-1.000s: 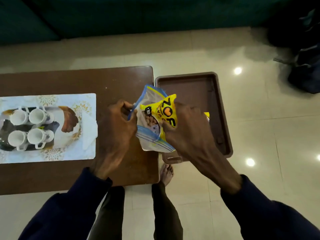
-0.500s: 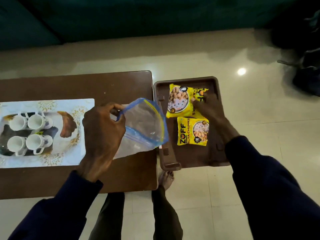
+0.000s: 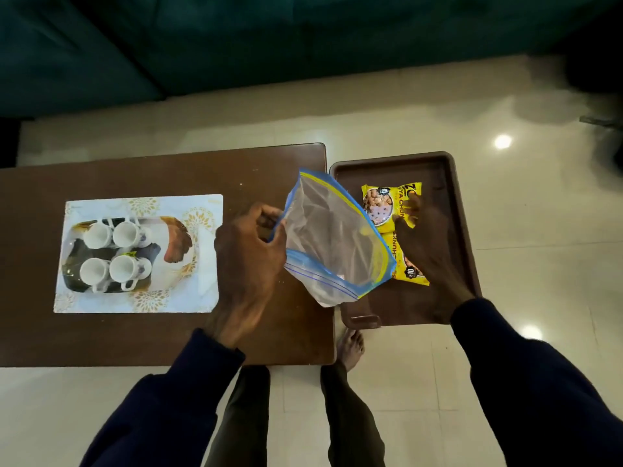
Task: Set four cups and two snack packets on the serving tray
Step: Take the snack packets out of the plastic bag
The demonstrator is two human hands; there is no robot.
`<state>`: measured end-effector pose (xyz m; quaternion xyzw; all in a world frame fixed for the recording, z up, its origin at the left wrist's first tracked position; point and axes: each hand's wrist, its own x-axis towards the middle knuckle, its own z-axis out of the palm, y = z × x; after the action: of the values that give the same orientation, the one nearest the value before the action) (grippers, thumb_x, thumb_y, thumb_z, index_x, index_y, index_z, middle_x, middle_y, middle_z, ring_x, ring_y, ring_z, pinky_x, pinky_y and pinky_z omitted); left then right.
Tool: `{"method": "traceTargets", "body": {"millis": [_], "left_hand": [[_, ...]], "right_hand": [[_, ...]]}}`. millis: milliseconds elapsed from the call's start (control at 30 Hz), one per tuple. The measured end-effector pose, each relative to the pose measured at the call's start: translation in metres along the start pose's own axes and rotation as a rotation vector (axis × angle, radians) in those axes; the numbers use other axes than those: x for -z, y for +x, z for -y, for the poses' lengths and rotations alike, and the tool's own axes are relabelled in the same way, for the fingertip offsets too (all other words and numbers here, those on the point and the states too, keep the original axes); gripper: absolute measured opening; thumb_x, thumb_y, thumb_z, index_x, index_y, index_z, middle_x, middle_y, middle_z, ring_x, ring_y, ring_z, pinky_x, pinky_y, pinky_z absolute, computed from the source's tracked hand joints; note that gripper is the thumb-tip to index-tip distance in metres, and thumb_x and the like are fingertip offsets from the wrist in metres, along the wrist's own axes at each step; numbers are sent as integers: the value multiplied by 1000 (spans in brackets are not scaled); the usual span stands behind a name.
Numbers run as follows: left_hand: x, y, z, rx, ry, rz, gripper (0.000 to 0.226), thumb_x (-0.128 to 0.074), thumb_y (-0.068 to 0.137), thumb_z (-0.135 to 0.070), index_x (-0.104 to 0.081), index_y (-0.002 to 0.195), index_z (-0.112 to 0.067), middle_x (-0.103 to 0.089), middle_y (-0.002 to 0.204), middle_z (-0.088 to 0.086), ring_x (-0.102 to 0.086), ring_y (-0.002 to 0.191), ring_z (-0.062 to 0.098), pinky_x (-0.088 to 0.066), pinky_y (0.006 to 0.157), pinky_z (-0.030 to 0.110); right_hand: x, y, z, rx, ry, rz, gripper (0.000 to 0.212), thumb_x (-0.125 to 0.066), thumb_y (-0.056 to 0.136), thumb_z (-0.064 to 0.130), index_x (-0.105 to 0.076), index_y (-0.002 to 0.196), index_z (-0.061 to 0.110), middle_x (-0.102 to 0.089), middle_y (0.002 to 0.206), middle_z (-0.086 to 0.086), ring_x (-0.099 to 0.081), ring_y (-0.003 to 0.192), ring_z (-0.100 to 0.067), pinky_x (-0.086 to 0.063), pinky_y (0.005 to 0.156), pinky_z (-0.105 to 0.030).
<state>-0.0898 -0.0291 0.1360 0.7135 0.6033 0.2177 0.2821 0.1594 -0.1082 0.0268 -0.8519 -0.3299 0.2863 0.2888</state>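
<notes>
Right hand (image 3: 425,246), fingers flat, rests on two snack packets (image 3: 377,207) in brown tray (image 3: 463,230); left hand (image 3: 249,246) pinches zip bag (image 3: 332,237) above right edge of bench (image 3: 161,332).

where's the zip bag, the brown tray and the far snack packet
zip bag (image 3: 330,244): head view, on its clear middle panel
brown tray (image 3: 404,305): head view, on its bare floor near the front
far snack packet (image 3: 377,207): head view, on its printed round picture

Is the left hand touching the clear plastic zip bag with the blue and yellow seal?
Touching. The head view shows the left hand pinching the clear plastic zip bag by its blue-edged corner between thumb and fingers.
</notes>
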Motion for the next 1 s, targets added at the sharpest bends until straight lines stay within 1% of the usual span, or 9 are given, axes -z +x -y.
{"method": "traceTargets", "body": {"millis": [133, 233, 300, 400, 467, 567, 633, 733, 1000], "left_hand": [[14, -9, -8, 85, -161, 24, 16, -72, 95, -20, -69, 110, -18, -70, 88, -15, -68, 74, -8, -49, 56, 5], [26, -11, -14, 215, -393, 65, 27, -63, 95, -2, -62, 120, -14, -69, 95, -11, -68, 78, -9, -52, 63, 9], [39, -11, -18, 363, -617, 135, 32, -59, 94, 5, -61, 124, -7, -70, 99, 5, -70, 76, 5, -57, 65, 23], [68, -11, -14, 464, -966, 291, 36, -58, 101, -4, -56, 136, -7, -66, 119, 24, -74, 84, 21, -63, 65, 30], [97, -10, 1, 419, -1105, 320, 43, -62, 100, -24, -56, 141, -16, -67, 129, 17, -76, 94, 29, -65, 76, 37], [143, -11, 38, 285, -926, 312, 75, -77, 87, -27, -44, 154, -28, -57, 147, -10, -66, 120, 7, -57, 97, 28], [170, -19, 68, 169, -542, 388, 114, -93, 74, -24, -22, 163, -32, -26, 160, -29, -36, 144, -6, -38, 113, 19], [203, -30, 104, 37, -272, 466, 144, -99, 64, -29, 4, 163, -30, 0, 163, -23, -3, 157, 1, -16, 128, 27], [297, -16, 236, 177, -592, 470, 78, -87, 80, -7, -48, 145, -24, -59, 138, -10, -54, 133, 11, -47, 101, 8]], "right_hand": [[44, -67, 63, 223, 370, 357, 38, -56, 98, 48, -67, 126, 25, -72, 121, 11, -66, 115, -8, -53, 91, -19], [57, -103, 99, 341, 222, 639, 87, -66, 77, 74, -28, 151, 49, -39, 144, 43, -40, 130, 21, -32, 96, 5], [47, -114, 116, 454, 35, 534, 108, -82, 73, 57, -15, 156, 44, -39, 144, 36, -43, 124, 18, -29, 92, 8], [22, -117, 148, 517, 45, 372, 78, -75, 83, 6, -40, 150, 25, -63, 128, 5, -59, 105, -2, -39, 82, -1], [11, -117, 176, 536, 120, 348, 61, -65, 84, -7, -56, 136, 24, -69, 114, 11, -62, 94, 1, -43, 77, -8], [-6, -124, 216, 551, 346, 494, 57, -57, 84, -20, -58, 127, 18, -71, 103, 28, -67, 90, 12, -51, 73, -7], [-20, -135, 244, 476, 511, 609, 53, -58, 89, -16, -58, 133, 13, -75, 112, 13, -73, 98, -5, -58, 77, -17], [-56, -156, 284, 267, 747, 798, 52, -57, 91, -13, -56, 138, 12, -74, 117, -8, -74, 99, -24, -61, 77, -33], [-177, -218, 392, -47, 831, 806, 65, -70, 78, -1, -53, 140, 8, -74, 113, -17, -76, 90, -32, -63, 73, -43]]}}
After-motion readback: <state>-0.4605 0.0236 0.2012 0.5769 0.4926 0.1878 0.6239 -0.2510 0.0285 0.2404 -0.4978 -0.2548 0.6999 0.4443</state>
